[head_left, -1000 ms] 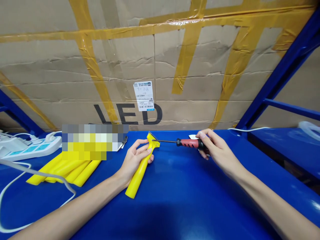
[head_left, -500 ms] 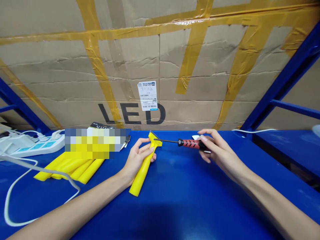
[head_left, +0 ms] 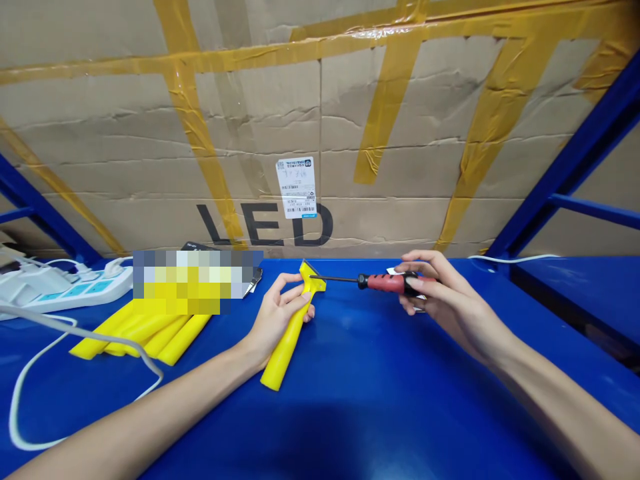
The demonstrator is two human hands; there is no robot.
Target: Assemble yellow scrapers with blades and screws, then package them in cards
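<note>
A yellow scraper (head_left: 284, 353) with a wide head and a thin blade edge is gripped near its head by my left hand (head_left: 280, 310). Its handle slants down toward me over the blue surface. My right hand (head_left: 443, 287) has its fingers around the back end of a screwdriver (head_left: 384, 283) with a red and black handle. The screwdriver lies almost level, its shaft pointing left and its tip at the scraper's head. Whatever screw may sit under the tip is too small to make out. Small white pieces (head_left: 395, 271) show behind the right fingers.
Several yellow handles (head_left: 173, 340) lie piled at the left, partly pixelated. Beyond them sits a white power strip (head_left: 95, 290) with plugs and a looping cable (head_left: 20, 400). A taped cardboard box (head_left: 400, 133) closes off the back, between blue metal posts (head_left: 565, 173).
The screwdriver's handle has turned about its length, and my right fingers have shifted on it. The scraper and my left hand keep their places. The view has shifted slightly.
</note>
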